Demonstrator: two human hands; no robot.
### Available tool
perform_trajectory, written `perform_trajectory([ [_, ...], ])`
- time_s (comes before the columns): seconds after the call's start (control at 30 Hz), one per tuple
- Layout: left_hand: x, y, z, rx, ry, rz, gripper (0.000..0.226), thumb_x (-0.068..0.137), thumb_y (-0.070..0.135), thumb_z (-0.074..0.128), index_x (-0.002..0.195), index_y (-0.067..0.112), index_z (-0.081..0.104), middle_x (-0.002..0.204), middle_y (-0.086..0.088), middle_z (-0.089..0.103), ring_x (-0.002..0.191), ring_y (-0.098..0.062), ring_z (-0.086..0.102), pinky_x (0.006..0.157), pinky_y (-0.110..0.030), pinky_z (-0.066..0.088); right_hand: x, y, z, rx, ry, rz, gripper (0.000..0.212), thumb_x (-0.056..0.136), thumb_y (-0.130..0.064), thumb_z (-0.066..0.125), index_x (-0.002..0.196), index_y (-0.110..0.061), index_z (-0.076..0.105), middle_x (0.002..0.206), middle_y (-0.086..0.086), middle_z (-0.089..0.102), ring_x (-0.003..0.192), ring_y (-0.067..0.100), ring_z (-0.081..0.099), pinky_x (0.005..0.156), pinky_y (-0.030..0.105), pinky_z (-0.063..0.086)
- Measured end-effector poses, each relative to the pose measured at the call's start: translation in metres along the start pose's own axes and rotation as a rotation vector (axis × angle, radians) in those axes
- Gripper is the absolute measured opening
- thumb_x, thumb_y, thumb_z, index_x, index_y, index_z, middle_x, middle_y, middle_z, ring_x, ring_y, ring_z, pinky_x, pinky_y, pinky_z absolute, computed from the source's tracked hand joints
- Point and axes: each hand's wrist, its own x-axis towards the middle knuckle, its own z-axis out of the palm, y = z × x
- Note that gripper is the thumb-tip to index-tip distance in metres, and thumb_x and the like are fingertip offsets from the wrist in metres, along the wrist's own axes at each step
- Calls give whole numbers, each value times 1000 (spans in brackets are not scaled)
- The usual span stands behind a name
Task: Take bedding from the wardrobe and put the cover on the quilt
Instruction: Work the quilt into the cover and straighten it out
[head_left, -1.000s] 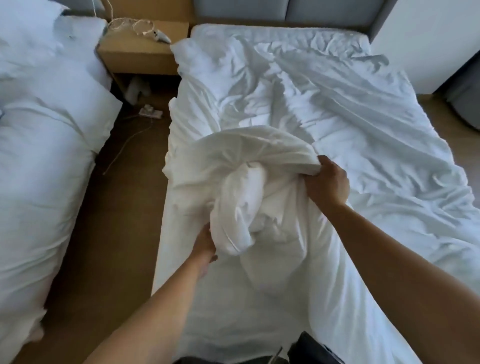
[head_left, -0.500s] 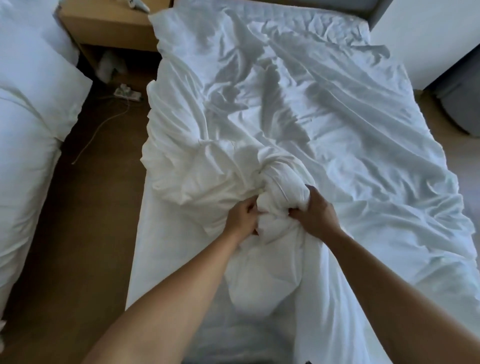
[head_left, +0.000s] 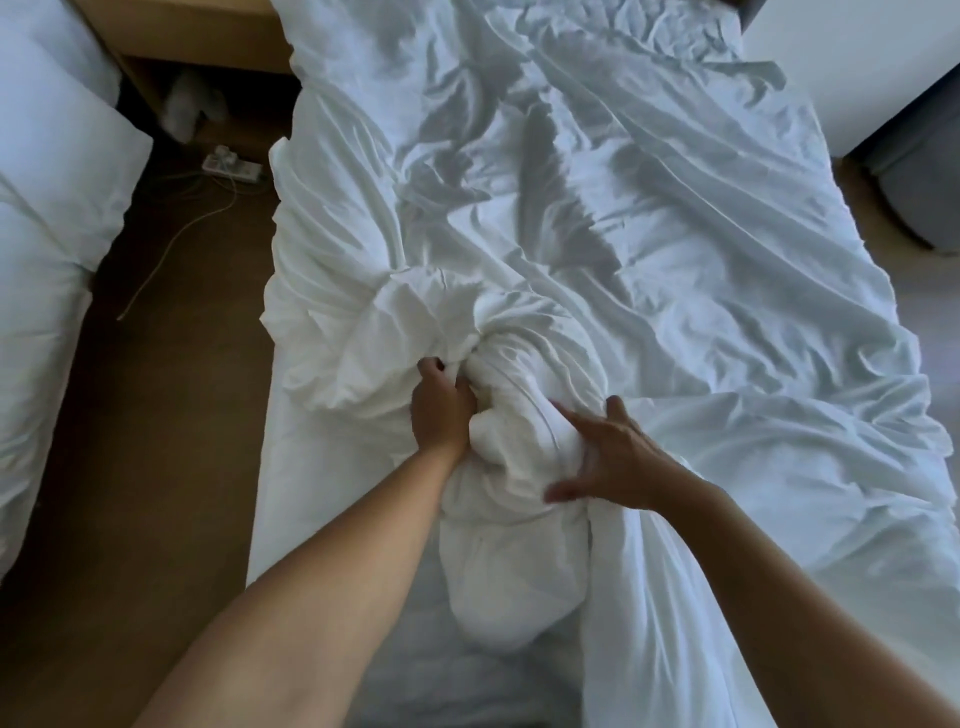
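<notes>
A white quilt cover lies crumpled across the bed, its cloth bunched into a gathered knot near the middle-left. A thick white roll of quilt pokes out of that bunch toward me. My left hand grips the gathered cover cloth at the left of the bunch. To the right of it, my right hand lies with fingers spread on the roll, thumb pointing toward me. How much of the quilt sits inside the cover is hidden.
A second bed with white bedding stands at the left across a strip of brown floor. A wooden nightstand, a power strip and its cable lie at the back. A grey seat stands at the right.
My left hand came up from under the roll and took hold of the bunched cover. My right hand let go of the cloth and spread flat on the roll. The view tipped down.
</notes>
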Motion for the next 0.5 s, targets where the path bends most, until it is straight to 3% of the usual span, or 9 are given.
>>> perform_trajectory([
  [0.07, -19, 0, -19, -111, 76, 22, 21, 98, 19, 55, 111, 3, 55, 100, -15, 68, 96, -37, 64, 78, -40, 47, 5, -16, 6, -40, -47, 5, 123, 43, -83, 77, 143, -73, 6, 106, -2, 35, 107, 28, 45, 95, 42, 45],
  [0.17, -58, -12, -47, -232, 254, 4, 16, 94, 21, 63, 99, 6, 61, 83, -2, 64, 86, -35, 64, 69, -30, 37, 16, -56, 33, -59, 239, 92, 106, 50, -92, 61, 143, -67, 17, 103, 0, 43, 104, 34, 57, 88, 46, 50],
  [0.27, -94, -16, -66, -222, 169, 136, 30, 85, 34, 67, 74, 8, 55, 63, 1, 54, 64, -29, 55, 60, -36, 39, 34, -104, 60, 13, 435, 187, 95, 56, -82, 63, 140, -50, 31, 107, 3, 59, 98, 33, 64, 81, 45, 50],
  [0.33, -107, -22, -76, -136, 95, 196, 34, 80, 37, 71, 71, 9, 54, 58, -3, 55, 56, -27, 53, 56, -37, 41, 45, -126, 59, 162, 518, 230, 85, 56, -66, 72, 127, -40, 33, 96, -1, 64, 89, 33, 69, 72, 42, 47],
  [0.4, -102, -33, -82, -64, 112, 195, 33, 80, 34, 76, 73, 7, 59, 61, -8, 61, 58, -29, 57, 55, -36, 43, 51, -139, 52, 250, 570, 227, 75, 59, -59, 76, 115, -37, 30, 72, -11, 53, 76, 32, 68, 64, 36, 40],
  [0.5, -69, -38, -83, -36, 129, -43, 34, 83, 35, 76, 88, 5, 64, 83, -13, 70, 82, -34, 67, 72, -38, 53, 41, -154, 52, 187, 474, -8, 66, 71, -46, 78, 122, -32, 37, 65, -16, 43, 71, 30, 63, 63, 33, 39],
])
